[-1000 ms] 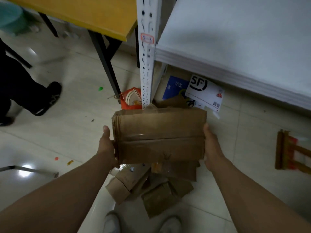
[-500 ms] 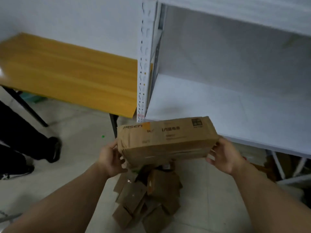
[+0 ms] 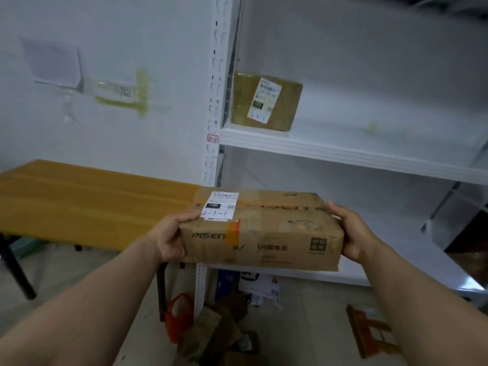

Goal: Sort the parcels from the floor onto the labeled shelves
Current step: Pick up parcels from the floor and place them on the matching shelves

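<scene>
I hold a flat brown cardboard parcel (image 3: 264,231) level in front of the white shelving. Its white label, at the top left corner, reads 2-1-1 in blue ink. My left hand (image 3: 169,237) grips its left end, thumb on top. My right hand (image 3: 351,233) grips its right end. The parcel hangs just in front of the lower shelf board (image 3: 412,249). A small tag reading 2-2 (image 3: 212,138) marks the upper shelf (image 3: 343,151), where another brown parcel (image 3: 266,101) with a label leans at the left. More brown parcels (image 3: 224,336) lie on the floor below.
The perforated white shelf post (image 3: 215,101) stands just left of the parcel. A yellow-topped table (image 3: 87,199) with black legs is on the left. An orange tape roll (image 3: 179,315), a white mailer (image 3: 264,286) and a small wooden stool (image 3: 369,334) lie on the floor.
I have raised the parcel from over the floor pile up to shelf height and turned its labelled face up. My view rose from the floor to the shelves.
</scene>
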